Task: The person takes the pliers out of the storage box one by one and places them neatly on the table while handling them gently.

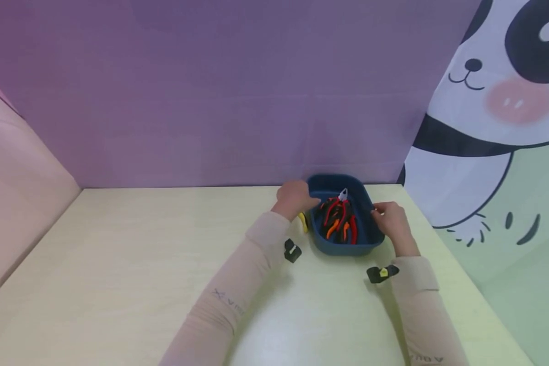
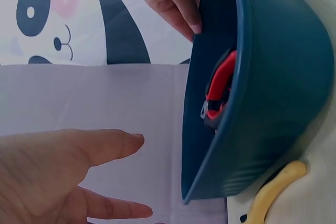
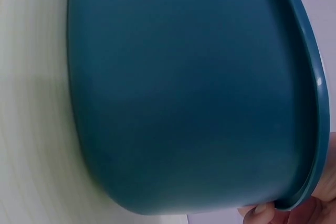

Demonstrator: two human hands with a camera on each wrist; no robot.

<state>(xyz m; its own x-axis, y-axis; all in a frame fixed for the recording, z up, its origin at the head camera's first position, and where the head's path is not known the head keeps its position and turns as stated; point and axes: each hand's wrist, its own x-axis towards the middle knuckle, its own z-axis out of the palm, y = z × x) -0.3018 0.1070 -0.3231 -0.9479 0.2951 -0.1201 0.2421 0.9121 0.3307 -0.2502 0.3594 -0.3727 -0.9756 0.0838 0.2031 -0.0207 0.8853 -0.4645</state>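
The right hand (image 1: 392, 221) pinches the rim of a dark blue plastic bin (image 1: 347, 249) at its right side, with the thumb outside the wall in the right wrist view. The left hand (image 1: 295, 197) grasps nothing that can be seen: its thumb and a finger are extended and spread, pointing toward the bin with a gap before the rim in the left wrist view. The bin sits on the pale wood-grain table (image 1: 142, 264), near its far edge and right of the middle, before a purple backdrop (image 1: 210, 101). It is deep and open-topped, with rounded corners, smooth walls and a lipped rim. Inside lies a jumble of pliers, red, orange and black in the handles; one red-handled pair of pliers (image 1: 343, 195) lies on top, its bare silver metal head toward the far wall. Orange-and-black handles (image 1: 333, 229) show nearer the front. Outside the bin, just beside its left wall, a curved yellow-and-black handle (image 1: 303, 222) lies on the table. The left forearm and hand partly cover it in the head view, and the lower frame edge cuts it off in the left wrist view, so the rest of that tool cannot be made out. The pliers overlap too closely to count, and the right wrist view shows only the bin's outer wall, its contents hidden.
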